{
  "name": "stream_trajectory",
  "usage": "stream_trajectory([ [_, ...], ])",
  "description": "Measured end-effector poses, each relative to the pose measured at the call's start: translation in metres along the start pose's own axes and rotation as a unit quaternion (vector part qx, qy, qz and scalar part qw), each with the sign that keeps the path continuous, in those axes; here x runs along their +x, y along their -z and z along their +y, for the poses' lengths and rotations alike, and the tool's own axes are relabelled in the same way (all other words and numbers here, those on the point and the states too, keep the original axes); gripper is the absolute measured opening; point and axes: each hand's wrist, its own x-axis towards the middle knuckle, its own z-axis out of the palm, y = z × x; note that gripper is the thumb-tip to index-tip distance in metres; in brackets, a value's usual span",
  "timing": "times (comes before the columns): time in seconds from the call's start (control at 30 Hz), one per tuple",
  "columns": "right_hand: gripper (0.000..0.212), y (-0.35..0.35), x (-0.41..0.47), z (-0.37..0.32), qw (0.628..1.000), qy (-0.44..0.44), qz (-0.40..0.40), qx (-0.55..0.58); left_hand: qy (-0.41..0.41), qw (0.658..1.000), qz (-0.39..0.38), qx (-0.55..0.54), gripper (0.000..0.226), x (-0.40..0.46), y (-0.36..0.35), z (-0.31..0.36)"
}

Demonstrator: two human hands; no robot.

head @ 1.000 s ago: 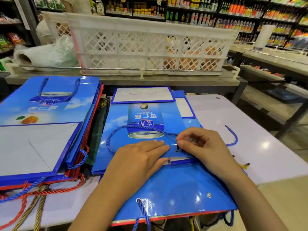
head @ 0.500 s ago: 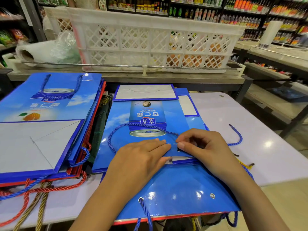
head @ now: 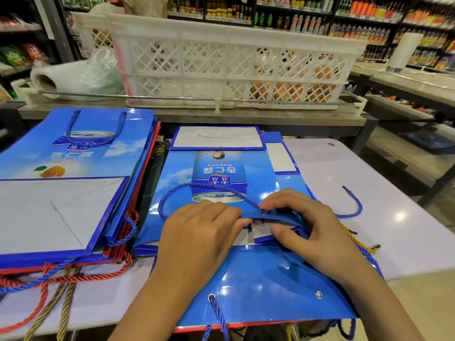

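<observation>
A flat blue gift bag [head: 221, 173] lies printed side up on the white table [head: 394, 230]. Its blue rope handle [head: 197, 187] loops across the print to a metal eyelet [head: 263, 212] at the bag's near edge. My right hand [head: 315, 227] pinches that edge at the eyelet, fingers on top and thumb beneath, and the edge is lifted so the mouth gapes. My left hand [head: 197, 232] rests flat on the bag, its fingertips at the same edge. A loose blue rope end [head: 354, 203] curls out to the right of my right hand.
A second blue bag [head: 270, 291] with two eyelets lies nearer me under my wrists. A stack of flat bags [head: 61, 205] with red, blue and gold ropes fills the table's left side. A white lattice crate [head: 234, 65] stands on the counter behind. Shop shelves line the back.
The bag's near edge has been lifted open and my right thumb has slipped under it. My left hand stays pressed on the bag.
</observation>
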Motion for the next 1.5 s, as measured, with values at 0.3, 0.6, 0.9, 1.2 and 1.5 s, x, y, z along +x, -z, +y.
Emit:
stream_trajectory([
  [0.3,0.014,-0.004,0.004,-0.003,0.999,-0.038,0.022,0.002,-0.073,0.990,0.118,0.030,0.007,-0.001,0.006,0.005],
  [0.6,0.014,-0.014,0.010,-0.008,0.997,-0.052,0.051,-0.006,-0.094,0.990,0.055,0.085,0.035,-0.004,-0.006,0.011],
  [0.9,0.016,-0.018,0.006,-0.006,0.998,-0.024,0.026,0.046,-0.051,0.991,0.065,0.103,0.040,-0.004,-0.006,0.012],
  [1.2,0.012,-0.020,0.003,-0.002,0.998,-0.024,0.025,0.043,-0.041,0.994,0.050,0.091,0.025,-0.003,-0.004,0.014],
  [1.5,0.022,-0.018,0.002,0.002,0.999,-0.035,0.018,0.018,-0.042,0.998,0.032,-0.023,0.024,-0.007,0.001,0.018],
])
